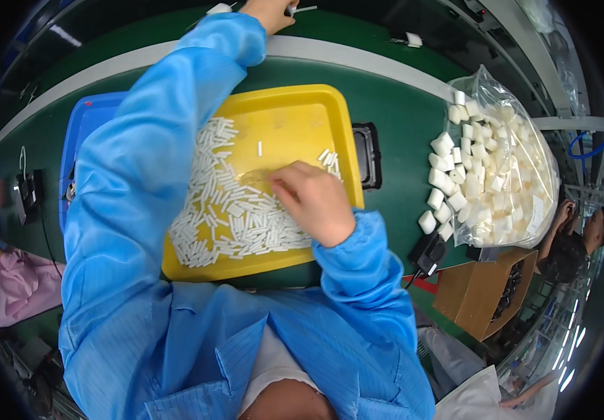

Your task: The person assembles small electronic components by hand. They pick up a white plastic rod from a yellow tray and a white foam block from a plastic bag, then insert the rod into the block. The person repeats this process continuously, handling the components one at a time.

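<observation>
A yellow tray [284,105] lies before me, with many short white tubes [246,227] heaped over its left and near parts. One tube [260,148] lies apart from the heap, and a few more rest near the tray's right wall. Over the tray is my right hand [316,199], its thumb and fingers pinched together; a faint see-through shape shows by the fingertips, too blurred to name. My left arm stretches across the tray's left side to the far rail. Up there my left hand [268,14] is closed at the picture's top edge, beside a thin white piece [306,9]; its grip is mostly hidden.
A blue tray [81,133] sits partly under my left arm. To the right are a black tray [367,155], a clear bag [519,175] of white foam-like plugs, loose plugs [442,180], a black adapter [428,253] and a cardboard box [477,290]. Other people are at both sides.
</observation>
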`<state>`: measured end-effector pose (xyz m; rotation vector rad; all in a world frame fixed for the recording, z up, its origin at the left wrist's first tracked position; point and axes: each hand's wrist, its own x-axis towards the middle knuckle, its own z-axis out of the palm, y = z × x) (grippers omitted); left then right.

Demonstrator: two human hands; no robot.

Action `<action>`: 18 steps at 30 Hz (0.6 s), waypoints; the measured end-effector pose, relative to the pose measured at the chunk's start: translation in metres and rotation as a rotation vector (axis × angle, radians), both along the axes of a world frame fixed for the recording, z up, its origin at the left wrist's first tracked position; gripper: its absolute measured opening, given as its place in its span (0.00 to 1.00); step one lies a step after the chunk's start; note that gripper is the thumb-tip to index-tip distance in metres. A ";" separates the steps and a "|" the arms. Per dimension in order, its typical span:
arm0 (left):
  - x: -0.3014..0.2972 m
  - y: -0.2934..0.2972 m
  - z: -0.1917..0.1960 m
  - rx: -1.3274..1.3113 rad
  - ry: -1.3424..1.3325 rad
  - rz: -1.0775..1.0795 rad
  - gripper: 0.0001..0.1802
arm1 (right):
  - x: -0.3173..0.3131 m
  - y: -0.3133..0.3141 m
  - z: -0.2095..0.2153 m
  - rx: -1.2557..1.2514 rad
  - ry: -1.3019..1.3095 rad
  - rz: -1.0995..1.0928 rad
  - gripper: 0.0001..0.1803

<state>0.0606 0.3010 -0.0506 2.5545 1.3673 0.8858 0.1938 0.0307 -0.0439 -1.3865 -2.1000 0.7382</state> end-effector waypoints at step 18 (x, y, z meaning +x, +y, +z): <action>-0.086 -0.314 0.057 -0.599 -0.704 0.054 0.07 | -0.020 -0.012 0.057 -0.396 0.850 -0.111 0.09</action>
